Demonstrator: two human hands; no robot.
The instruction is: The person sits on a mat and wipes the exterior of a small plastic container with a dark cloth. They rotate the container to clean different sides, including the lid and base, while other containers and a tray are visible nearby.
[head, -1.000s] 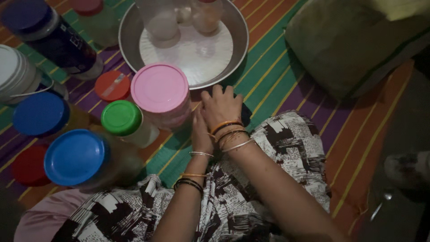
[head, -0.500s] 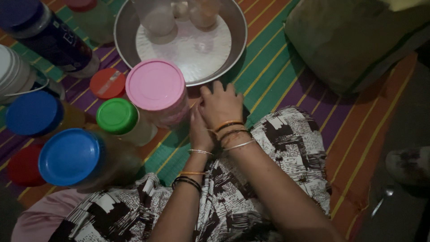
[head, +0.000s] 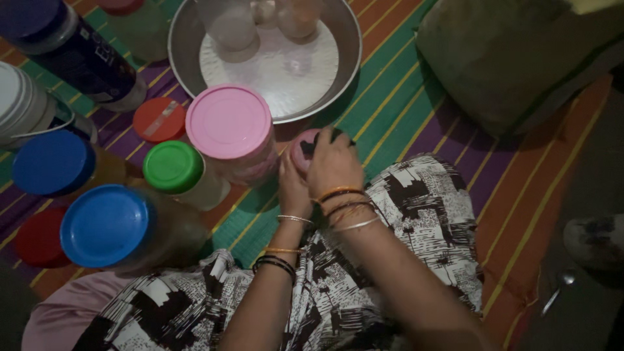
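though dim, readable enough from left to right:

jars at left: blue-lidded jar (head: 105, 225), green-lidded jar (head: 173, 167) and large pink-lidded jar (head: 229, 123) standing close together on the striped mat (head: 390, 110); metal basin (head: 338, 58) beyond them.

left hand (head: 292, 188): tucked low just beside the large pink-lidded jar, seemingly steadying something underneath; curl of fingers mostly hidden, so grip cannot be told for sure.

small pink lid (head: 304, 151): between both hands, just in front of the basin rim, tilted up toward the camera.

right hand (head: 335, 166): closed over the small pink lid, fingertips hooked on its far edge.

handling: probably light, stiff plastic, smooth and a bit slippery; not fragile; best taken by the rim with fingertips spread around it, base steadied from below.

change from earlier: pink lid now showing where only flat-lying fingers were seen half a second ago; right hand lifted and curled instead of spread; jars unmoved.
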